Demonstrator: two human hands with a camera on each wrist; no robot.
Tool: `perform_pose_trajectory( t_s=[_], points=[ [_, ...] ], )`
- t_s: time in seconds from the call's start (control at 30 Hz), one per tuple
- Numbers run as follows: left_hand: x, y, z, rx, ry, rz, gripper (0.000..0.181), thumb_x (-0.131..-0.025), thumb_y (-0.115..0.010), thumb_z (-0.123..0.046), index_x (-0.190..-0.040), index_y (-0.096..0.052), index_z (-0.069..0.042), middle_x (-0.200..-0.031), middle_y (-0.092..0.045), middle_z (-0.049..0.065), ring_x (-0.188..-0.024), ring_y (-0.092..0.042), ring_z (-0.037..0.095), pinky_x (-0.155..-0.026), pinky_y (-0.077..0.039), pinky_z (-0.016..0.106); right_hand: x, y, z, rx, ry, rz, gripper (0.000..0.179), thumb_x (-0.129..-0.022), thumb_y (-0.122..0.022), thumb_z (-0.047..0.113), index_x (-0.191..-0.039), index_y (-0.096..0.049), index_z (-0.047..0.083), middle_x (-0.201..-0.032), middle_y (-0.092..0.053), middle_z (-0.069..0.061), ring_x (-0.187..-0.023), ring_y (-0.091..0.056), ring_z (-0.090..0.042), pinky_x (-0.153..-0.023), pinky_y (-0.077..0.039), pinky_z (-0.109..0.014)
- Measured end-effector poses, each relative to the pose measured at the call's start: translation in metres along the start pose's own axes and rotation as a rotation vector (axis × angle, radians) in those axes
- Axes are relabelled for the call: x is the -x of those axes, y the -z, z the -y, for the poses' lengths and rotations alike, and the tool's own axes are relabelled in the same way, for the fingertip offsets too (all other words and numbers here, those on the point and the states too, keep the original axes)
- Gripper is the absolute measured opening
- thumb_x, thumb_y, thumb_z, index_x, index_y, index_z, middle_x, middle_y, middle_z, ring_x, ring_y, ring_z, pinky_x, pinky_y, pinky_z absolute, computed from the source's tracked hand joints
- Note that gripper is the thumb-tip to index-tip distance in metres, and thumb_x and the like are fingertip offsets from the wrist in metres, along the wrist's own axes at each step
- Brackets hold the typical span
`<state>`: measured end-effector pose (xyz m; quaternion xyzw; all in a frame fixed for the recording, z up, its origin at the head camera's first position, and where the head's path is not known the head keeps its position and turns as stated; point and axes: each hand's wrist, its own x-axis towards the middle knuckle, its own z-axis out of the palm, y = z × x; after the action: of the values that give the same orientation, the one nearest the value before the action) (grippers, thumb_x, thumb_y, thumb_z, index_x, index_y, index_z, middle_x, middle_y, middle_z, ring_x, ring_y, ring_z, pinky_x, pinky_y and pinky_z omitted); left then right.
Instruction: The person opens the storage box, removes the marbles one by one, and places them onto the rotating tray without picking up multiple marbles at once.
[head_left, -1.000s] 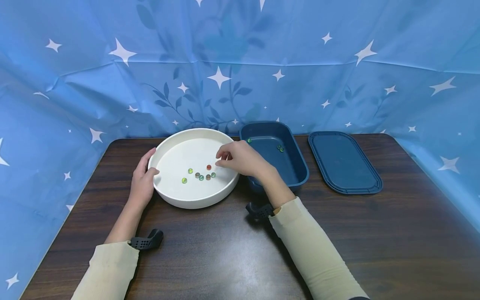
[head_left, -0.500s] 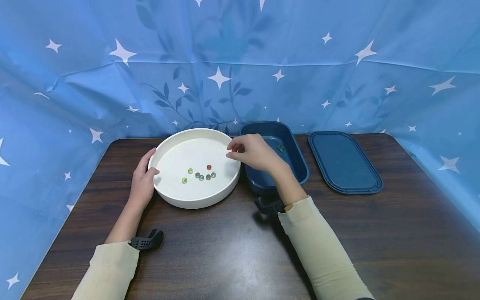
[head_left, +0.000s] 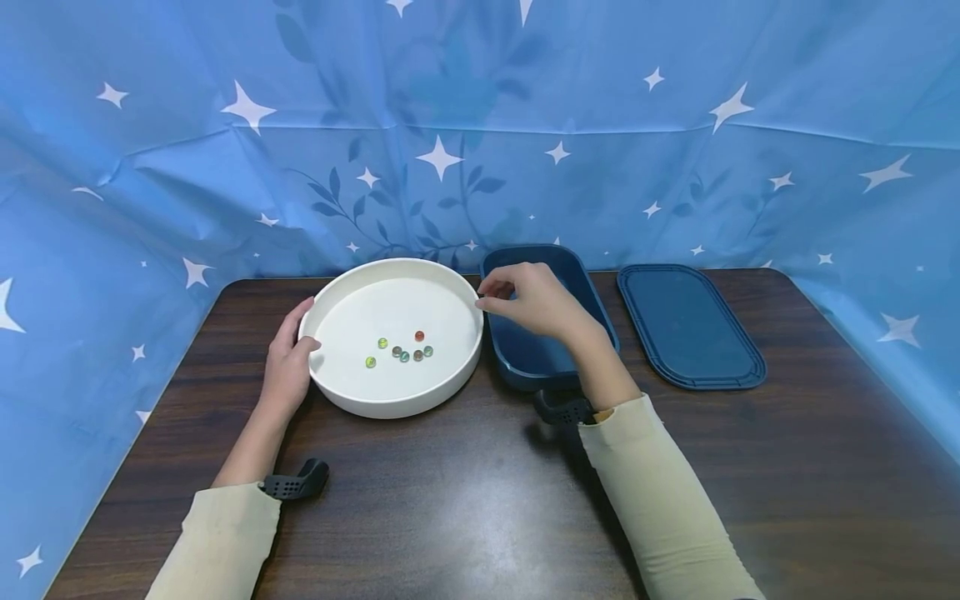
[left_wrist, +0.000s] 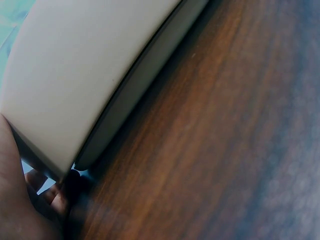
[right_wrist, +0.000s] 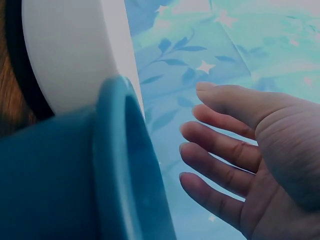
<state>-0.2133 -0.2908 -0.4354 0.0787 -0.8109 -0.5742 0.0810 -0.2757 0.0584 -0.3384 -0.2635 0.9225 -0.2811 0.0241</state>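
A round white tray (head_left: 405, 292) stands on the table with several small glass marbles on its floor, one of them a red marble (head_left: 419, 336) and others green or greyish. My left hand (head_left: 286, 371) grips the tray's left rim, thumb over the edge and fingers outside. To its right is a dark blue bin (head_left: 543, 377). My right hand (head_left: 536, 300) hovers over the bin's left part, beside the tray rim. In the right wrist view its fingers (right_wrist: 215, 145) are loosely bent and apart, with no marble visible between them. The hand hides much of the bin's inside.
A flat dark blue lid (head_left: 690, 325) lies on the brown wooden table (head_left: 480, 508), right of the bin. A blue star-patterned cloth (head_left: 480, 100) hangs behind the table's far edge. Black camera bands sit on both wrists.
My right hand has moved right, from above the tray to over the bin. The bin's marbles, seen earlier, are now hidden. The left hand and the tray's marbles stay put.
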Motion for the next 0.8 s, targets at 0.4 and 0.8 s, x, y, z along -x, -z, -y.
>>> perform_pose_trajectory(
  t_s=[0.4,0.8],
  points=[
    [-0.001,0.0,0.0,-0.005,0.008,-0.004,0.072,-0.094,-0.037,-0.002,-0.161,-0.029,-0.025,-0.169,-0.026,-0.002,-0.155,-0.025,0.021,-0.121,-0.026,0.047,0.003,0.005,-0.013,-0.004,-0.056,0.006,0.028,-0.095,-0.069,0.033,-0.115,-0.075,0.015,-0.104,-0.074,-0.002,-0.097,-0.065,-0.018,-0.082,-0.054,-0.038],
    [0.0,0.0,-0.001,-0.013,-0.003,-0.005,0.071,-0.093,-0.038,-0.003,-0.161,-0.031,-0.025,-0.168,-0.027,-0.001,-0.154,-0.026,0.021,-0.121,-0.026,0.046,0.0,-0.001,-0.021,0.024,-0.09,0.083,0.03,-0.096,-0.068,0.033,-0.118,-0.073,0.014,-0.109,-0.074,-0.004,-0.099,-0.065,-0.02,-0.084,-0.054,-0.039]
  ],
)
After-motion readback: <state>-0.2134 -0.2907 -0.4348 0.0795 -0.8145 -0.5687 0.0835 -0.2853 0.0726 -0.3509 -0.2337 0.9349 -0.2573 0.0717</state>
